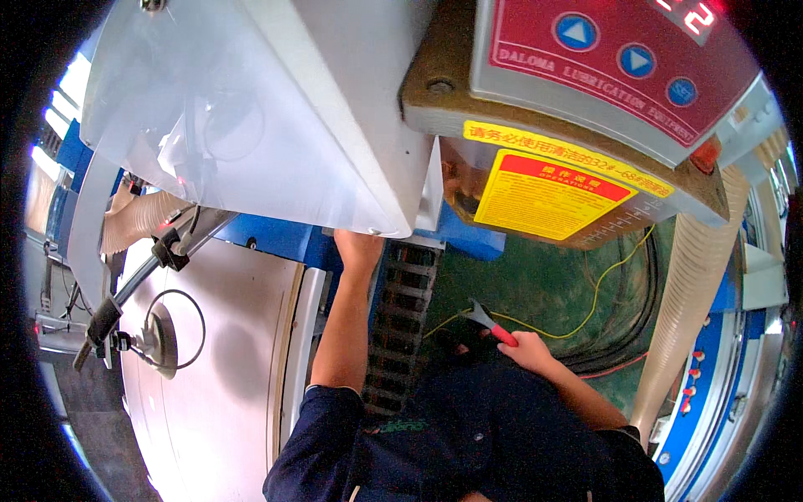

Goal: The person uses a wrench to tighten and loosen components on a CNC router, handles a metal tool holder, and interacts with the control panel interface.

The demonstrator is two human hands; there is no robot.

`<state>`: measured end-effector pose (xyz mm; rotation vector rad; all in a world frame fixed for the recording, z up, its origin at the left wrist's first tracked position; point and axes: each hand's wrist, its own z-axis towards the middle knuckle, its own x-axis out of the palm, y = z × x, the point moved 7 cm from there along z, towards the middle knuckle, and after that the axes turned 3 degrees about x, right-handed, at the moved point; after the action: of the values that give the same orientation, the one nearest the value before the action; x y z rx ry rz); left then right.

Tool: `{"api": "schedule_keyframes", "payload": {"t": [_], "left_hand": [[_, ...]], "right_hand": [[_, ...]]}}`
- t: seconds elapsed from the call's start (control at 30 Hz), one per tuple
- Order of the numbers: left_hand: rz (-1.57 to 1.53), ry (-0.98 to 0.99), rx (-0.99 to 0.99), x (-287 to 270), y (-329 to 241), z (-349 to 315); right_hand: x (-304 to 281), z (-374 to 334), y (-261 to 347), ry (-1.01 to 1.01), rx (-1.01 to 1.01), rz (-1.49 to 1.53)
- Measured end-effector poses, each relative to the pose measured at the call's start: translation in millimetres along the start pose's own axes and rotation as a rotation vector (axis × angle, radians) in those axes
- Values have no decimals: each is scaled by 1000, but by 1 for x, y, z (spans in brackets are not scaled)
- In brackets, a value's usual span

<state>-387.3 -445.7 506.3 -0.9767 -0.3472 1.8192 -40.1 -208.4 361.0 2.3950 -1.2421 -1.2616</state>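
My left hand [358, 251] reaches up beneath the lower edge of a large white machine cover [276, 142]. Its fingers are hidden behind that edge, so what they touch does not show. Lower and to the right, my right hand [529, 351] is closed round a red-handled tool [504, 335] with a flared grey metal head. The head points up and left, above the green floor. It is too small to tell whether it is a scraper or a wrench.
A lubrication unit with a red control panel [602, 63] and yellow label [556, 194] overhangs on the right. A ribbed hose [698, 284] runs down beside it. Dark cable chain [407, 293], yellow wire [595, 293] and coiled black cables [648, 309] lie below. A pale panel [234, 368] stands left.
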Motion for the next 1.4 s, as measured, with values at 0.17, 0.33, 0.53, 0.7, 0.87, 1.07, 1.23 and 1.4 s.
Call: {"api": "schedule_keyframes", "payload": {"t": [0.17, 0.33, 0.53, 0.7, 0.87, 1.07, 1.23, 1.4], "left_hand": [[128, 99, 30, 6, -6, -2], [-164, 76, -198, 15, 37, -15], [249, 170, -11, 3, -14, 8], [-44, 76, -137, 5, 5, -4], [38, 114, -63, 9, 1, -3], [-135, 9, -191, 14, 37, -22], [148, 71, -52, 5, -6, 0], [154, 18, -50, 5, -14, 9]], "right_hand": [[-34, 23, 55, -25, -156, 272], [-73, 19, 146, 75, -234, 574], [-61, 29, 157, 76, -295, 615], [-43, 28, 150, 102, -286, 656], [-28, 25, 133, 117, -241, 618], [-28, 20, 140, 111, -278, 633], [-33, 21, 156, 142, -282, 709], [-35, 18, 172, 161, -316, 795]]}}
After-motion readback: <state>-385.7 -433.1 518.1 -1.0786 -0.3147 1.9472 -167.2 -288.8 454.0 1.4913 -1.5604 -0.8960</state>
